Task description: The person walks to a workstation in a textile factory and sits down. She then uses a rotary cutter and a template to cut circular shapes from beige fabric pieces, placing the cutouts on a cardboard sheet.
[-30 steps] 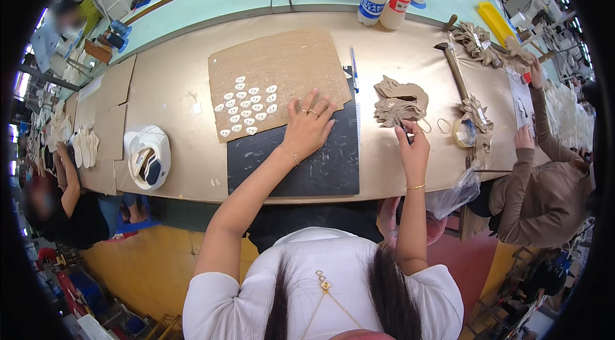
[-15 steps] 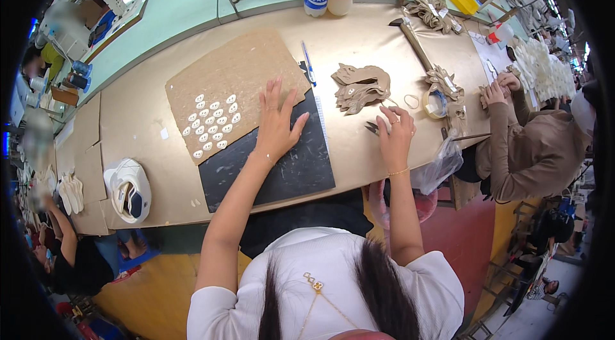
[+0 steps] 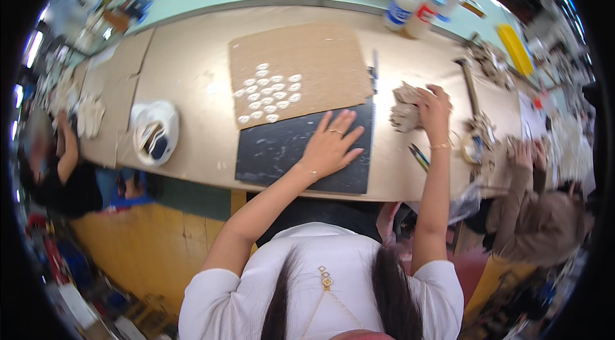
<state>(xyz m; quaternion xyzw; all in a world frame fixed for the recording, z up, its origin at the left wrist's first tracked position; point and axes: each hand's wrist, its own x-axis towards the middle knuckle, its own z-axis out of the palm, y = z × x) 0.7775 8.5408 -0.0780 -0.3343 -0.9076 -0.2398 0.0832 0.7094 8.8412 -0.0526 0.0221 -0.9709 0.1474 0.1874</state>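
Resting flat and open on a dark mat (image 3: 288, 154) at the desk's near edge, the left hand (image 3: 330, 148) is idling while the right hand (image 3: 434, 109) is closing on a pile of tan cut pieces (image 3: 405, 106), with small white pieces (image 3: 269, 93) already laid in rows on the brown board (image 3: 320, 58).

The left hand (image 3: 331, 148) lies flat on the cutting mat (image 3: 288, 151), which sits at the near edge of the table (image 3: 192, 77). Just beyond its fingertips a cardboard sheet (image 3: 307, 61) overlaps the mat's far edge, with rows of small pieces (image 3: 269, 93) on it. To the right, the right hand (image 3: 434, 109) rests on a pile of cutouts (image 3: 405, 106). Behind that pile stand two bottles (image 3: 413, 10). Far left of both hands lies a cap (image 3: 154, 132).
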